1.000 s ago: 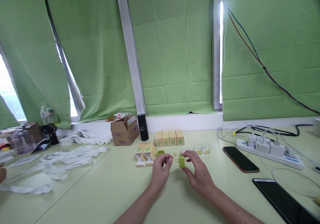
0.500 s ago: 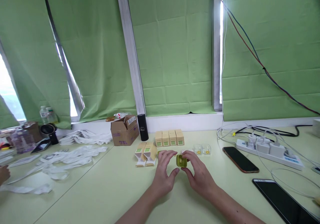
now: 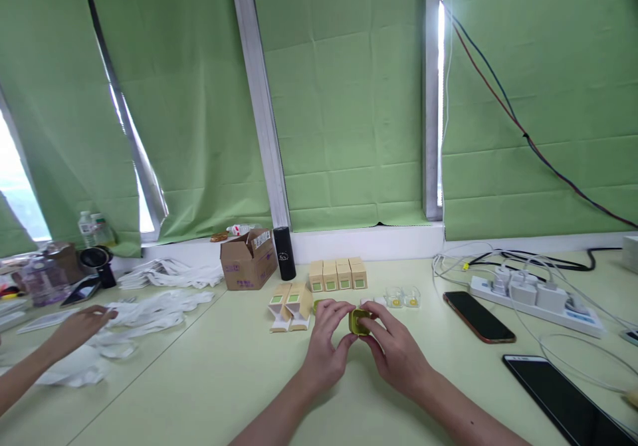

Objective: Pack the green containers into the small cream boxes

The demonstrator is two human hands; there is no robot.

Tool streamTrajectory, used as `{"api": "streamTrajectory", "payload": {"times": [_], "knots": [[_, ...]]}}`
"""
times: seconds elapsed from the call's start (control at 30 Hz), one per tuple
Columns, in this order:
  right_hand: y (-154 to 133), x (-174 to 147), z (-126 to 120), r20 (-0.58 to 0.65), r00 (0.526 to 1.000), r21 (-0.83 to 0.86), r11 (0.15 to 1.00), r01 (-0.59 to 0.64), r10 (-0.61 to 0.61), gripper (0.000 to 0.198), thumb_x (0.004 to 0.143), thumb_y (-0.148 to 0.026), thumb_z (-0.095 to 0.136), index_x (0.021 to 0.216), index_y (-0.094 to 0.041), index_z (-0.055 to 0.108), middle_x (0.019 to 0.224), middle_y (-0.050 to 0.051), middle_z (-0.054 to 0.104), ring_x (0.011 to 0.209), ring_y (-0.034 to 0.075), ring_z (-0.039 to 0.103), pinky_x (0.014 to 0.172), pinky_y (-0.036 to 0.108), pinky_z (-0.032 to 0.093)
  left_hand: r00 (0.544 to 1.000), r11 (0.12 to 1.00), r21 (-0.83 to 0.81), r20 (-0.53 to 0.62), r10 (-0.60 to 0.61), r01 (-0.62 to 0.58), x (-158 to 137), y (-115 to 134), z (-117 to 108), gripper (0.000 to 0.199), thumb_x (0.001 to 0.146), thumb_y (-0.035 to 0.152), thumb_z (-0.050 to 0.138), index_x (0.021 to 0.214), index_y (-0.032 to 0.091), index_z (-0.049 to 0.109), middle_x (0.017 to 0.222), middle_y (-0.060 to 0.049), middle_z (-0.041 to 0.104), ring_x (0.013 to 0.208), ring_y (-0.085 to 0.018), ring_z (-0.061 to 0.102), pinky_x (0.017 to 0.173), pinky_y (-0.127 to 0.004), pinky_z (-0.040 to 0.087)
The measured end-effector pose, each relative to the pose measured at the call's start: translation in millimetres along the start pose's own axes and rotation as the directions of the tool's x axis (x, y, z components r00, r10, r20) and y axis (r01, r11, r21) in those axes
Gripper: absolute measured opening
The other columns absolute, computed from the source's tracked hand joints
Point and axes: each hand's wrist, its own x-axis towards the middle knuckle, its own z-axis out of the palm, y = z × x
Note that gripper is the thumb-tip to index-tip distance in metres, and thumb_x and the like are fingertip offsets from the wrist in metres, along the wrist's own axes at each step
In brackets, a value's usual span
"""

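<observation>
Case: small green case (image 3: 355,321), right there between our two hands, held up just in front of us over the desk (image 3: 209,379).
Opening: its hollow side faces us, walls close to upright; the outline looks squarish, so we can't pick out a long axis.
Left hand: our left hand (image 3: 326,345) curls in from the side, thumb at the lower corner, fingertips at the upper, pinching that edge.
Right hand: our right hand (image 3: 401,349) grips the opposite side, thumb low, fingers high, one fingertip reaching across the opening.
Covered: those fingers block the right wall, and the inside is too dark and small for us to read.
Green piece: another green piece (image 3: 316,306) peeks out behind our left fingers, mostly hidden.
Cartons: beyond our hands, four beige cartons (image 3: 343,276) line up, two open-ended cartons (image 3: 299,300) nearer us.
Pots: two clear pots (image 3: 394,298) sit past our right hand, yellow at their middles.
Co-worker: a co-worker's hand (image 3: 84,323) is over white strips (image 3: 149,306), arm cut off at the left edge; its grip we can't tell.
</observation>
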Motion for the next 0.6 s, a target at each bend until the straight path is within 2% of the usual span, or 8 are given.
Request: {"api": "streamTrajectory", "payload": {"times": [0.23, 0.6], "knots": [[-5.6, 5.6, -3.2, 0.013, 1.000, 0.026, 1.000, -0.006, 0.006, 0.038, 0.096, -0.004, 0.042, 0.127, -0.021, 0.057, 0.121, 0.015, 0.061, 0.106, 0.026, 0.065, 0.085, 0.040, 0.061, 0.999, 0.999, 0.034, -0.018, 0.036, -0.035, -0.2, 3.1, -0.3, 0.040, 0.094, 0.016, 0.059, 0.133, 0.027, 0.061, 0.128, -0.011, 0.065, 0.126, -0.031, 0.048, 0.105, -0.055, 0.047], [-4.8, 3.6, -2.5, -0.023, 1.000, 0.030, 1.000, -0.008, 0.009, 0.035, 0.097, -0.005, 0.045, 0.125, -0.021, 0.058, 0.122, 0.016, 0.061, 0.109, 0.026, 0.066, 0.087, 0.041, 0.062, 1.000, 1.000, 0.027, -0.018, 0.015, -0.015, 0.4, 6.7, -1.4, 0.037, 0.096, 0.019, 0.058, 0.132, 0.026, 0.062, 0.126, -0.012, 0.066, 0.124, -0.030, 0.049, 0.104, -0.054, 0.047]]}}
